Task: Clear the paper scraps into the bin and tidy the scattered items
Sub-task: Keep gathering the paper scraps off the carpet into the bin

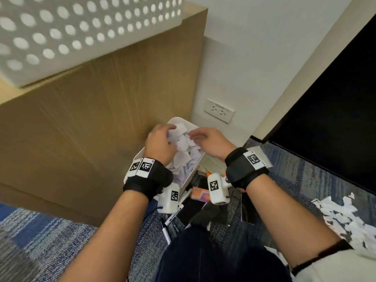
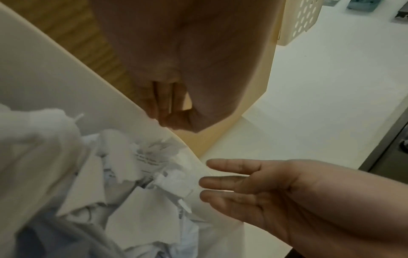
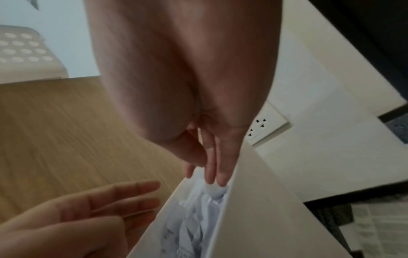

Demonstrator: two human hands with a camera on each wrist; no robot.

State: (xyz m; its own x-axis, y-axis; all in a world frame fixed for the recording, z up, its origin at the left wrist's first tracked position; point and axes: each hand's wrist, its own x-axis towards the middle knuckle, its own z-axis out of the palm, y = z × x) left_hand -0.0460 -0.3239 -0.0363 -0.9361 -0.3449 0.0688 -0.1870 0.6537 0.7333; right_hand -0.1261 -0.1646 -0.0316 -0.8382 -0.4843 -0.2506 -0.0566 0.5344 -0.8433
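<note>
Two hands: seen held over the white bin, both palms down, nothing gripped by either.
Wooden cabinet [image 1: 97, 110]: large tan panel, stood against the wall; the bin is set at its foot.
Perforated basket [image 1: 61, 35]: white, round holes, placed on top of the cabinet.
Carpet [image 1: 50, 241]: blue-grey weave, covered in places by loose items.
Dark panel [image 1: 335, 110]: black surface seen at the right, beside the wall.
Bin [image 1: 140, 153]: white, rectangular, on the floor between cabinet and wall corner; filled high with torn paper.
Paper in bin [image 1: 187, 157]: white torn pieces, some with faint print, heaped up to the rim.
Scraps on carpet [image 1: 343, 218]: white pile seen well apart from the bin, on the person's right.
Left hand [image 1: 160, 143]: over the bin's cabinet side; fingers loosely bent downward, tips touching or just above the paper, which of the two cannot be told; nothing held.
Right hand [image 1: 209, 143]: over the bin's wall-side rim; fingers stretched out and slightly spread, nothing held.
Wall socket [image 1: 219, 110]: white double plate, low on the wall behind the bin.
Markers [image 1: 165, 231]: white-barrelled, dark-capped, lying on the carpet below the left wrist.
Orange packet [image 1: 200, 195]: partly hidden between the wrist cameras, near the bin's near end.
</note>
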